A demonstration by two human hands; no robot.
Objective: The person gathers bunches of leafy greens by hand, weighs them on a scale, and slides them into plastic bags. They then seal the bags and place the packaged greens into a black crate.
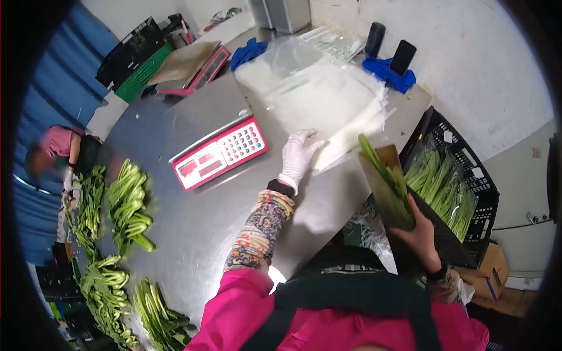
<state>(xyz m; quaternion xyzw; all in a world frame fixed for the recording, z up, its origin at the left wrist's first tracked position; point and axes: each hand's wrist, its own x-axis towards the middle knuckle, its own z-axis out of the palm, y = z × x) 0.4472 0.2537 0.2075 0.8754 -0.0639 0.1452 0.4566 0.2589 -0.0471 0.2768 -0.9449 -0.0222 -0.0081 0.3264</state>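
The left hand (298,155) wears a white glove, and its sleeve (260,228) has a busy pattern in yellow, grey and red. The scale (219,155) is red with white keys. The left vegetables (129,202) are green, the right crate (468,175) is black, and the far cloth (386,70) is blue.

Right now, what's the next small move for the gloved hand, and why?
Probably pinch one bag off the bag stack: the left hand lies flat on its edge, while the right hand grips a bundle of greens beside the crate.
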